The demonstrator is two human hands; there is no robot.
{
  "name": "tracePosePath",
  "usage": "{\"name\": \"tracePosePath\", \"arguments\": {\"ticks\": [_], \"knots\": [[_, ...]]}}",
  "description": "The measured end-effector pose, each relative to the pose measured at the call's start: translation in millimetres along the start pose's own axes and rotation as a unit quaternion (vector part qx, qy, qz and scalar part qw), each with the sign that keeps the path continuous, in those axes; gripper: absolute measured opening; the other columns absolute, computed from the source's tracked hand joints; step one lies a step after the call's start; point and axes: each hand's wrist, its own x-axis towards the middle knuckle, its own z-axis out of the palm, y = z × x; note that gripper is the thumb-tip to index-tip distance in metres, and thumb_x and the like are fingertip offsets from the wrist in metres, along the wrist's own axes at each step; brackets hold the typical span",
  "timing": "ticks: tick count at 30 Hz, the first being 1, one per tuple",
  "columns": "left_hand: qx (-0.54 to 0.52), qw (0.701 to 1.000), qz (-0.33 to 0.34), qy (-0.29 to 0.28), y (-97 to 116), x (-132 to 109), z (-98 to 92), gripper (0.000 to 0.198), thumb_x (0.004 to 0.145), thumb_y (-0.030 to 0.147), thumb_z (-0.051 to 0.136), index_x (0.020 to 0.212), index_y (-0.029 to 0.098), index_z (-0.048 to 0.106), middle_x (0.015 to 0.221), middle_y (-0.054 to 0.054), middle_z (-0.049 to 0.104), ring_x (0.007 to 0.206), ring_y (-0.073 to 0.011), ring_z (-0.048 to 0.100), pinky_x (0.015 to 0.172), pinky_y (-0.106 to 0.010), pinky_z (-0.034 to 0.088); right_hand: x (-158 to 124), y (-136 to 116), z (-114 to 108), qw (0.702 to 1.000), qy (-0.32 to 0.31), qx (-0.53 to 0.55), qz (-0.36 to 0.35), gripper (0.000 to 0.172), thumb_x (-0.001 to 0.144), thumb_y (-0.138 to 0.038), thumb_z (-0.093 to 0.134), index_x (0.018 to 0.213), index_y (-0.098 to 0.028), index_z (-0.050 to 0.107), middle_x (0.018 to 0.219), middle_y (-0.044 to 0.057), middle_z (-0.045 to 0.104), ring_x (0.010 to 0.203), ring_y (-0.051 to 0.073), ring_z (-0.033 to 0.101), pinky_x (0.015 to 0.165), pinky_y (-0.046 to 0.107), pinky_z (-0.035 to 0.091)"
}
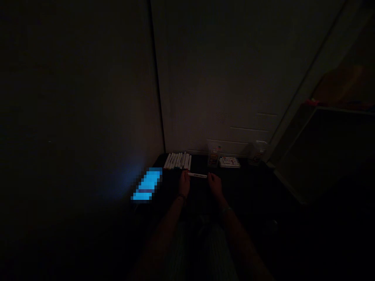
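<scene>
Marker [197,175] held crosswise over the worktop [240,191], short of its back edge, presumably to keep both ends reachable. Left hand [184,182]: fingers closed on one end. Right hand [215,184]: fingers curled at the other, grip unclear. Row of pens [177,160] near the back-left corner, apparently aligned for order.

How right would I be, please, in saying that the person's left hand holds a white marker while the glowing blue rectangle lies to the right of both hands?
One side is wrong: the head view shows the glowing blue rectangle to the left of both the left hand and the right hand. The left hand does hold a white marker.
</scene>
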Motion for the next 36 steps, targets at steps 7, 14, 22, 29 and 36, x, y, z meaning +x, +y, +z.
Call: {"name": "tracePosePath", "arguments": {"ticks": [7,14,22,29,36], "knots": [[0.007,1.0,-0.02,0.001,7.1,-1.8,-1.4,0.036,0.08,0.046,0.033,0.082,0.016,0.053,0.065,0.0,0.051,0.057,-0.0102,0.045,0.055,-0.022,0.036,-0.5,-3.1,-2.2,1.0,-0.002,0.029,-0.001,0.047,0.083,-0.047,0.027,0.073,-0.017,0.061,0.069,0.003,0.061,0.062,0.013,0.052,0.056,0.02,0.034],[0.006,1.0,-0.015,-0.004,6.0,-2.3,-1.2,0.037,0.08,0.048,0.031,0.084,0.017,0.052,0.061,0.002,0.045,0.055,-0.0088,0.041,0.052,-0.021,0.034,0.0,-0.9,0.1,0.999,-0.01,0.03,0.0,0.049,0.084,-0.049,0.026,0.076,-0.016,0.062,0.07,0.004,0.062,0.063,0.013,0.053,0.057,0.021,0.035],[0.008,1.0,0.001,-0.003,5.0,-1.2,-0.4,0.037,0.08,0.047,0.032,0.084,0.016,0.052,0.062,0.001,0.046,0.056,-0.0093,0.042,0.055,-0.021,0.035,-0.3,-0.8,-0.2,1.0,-0.001,0.005,-0.004,0.045,0.084,-0.047,0.028,0.073,-0.017,0.06,0.068,0.003,0.06,0.06,0.012,0.051,0.057,0.02,0.033],[0.006,1.0,0.0,-0.003,8.7,-3.1,-1.8,0.035,0.08,0.046,0.032,0.084,0.017,0.052,0.062,0.001,0.046,0.057,-0.0095,0.043,0.056,-0.022,0.035,-0.3,-0.6,0.0,1.0,0.001,-0.002,-0.006,0.045,0.084,-0.047,0.027,0.072,-0.017,0.058,0.068,0.004,0.06,0.059,0.012,0.049,0.056,0.02,0.032],[-0.003,1.0,-0.001,0.003,8.7,-2.7,-0.7,0.034,0.08,0.045,0.032,0.083,0.017,0.052,0.061,0.002,0.045,0.055,-0.009,0.041,0.054,-0.021,0.035,-0.7,-1.1,-0.5,1.0,0.003,-0.016,-0.014,0.046,0.084,-0.048,0.026,0.07,-0.017,0.057,0.066,0.003,0.058,0.059,0.012,0.05,0.056,0.02,0.032]]}}
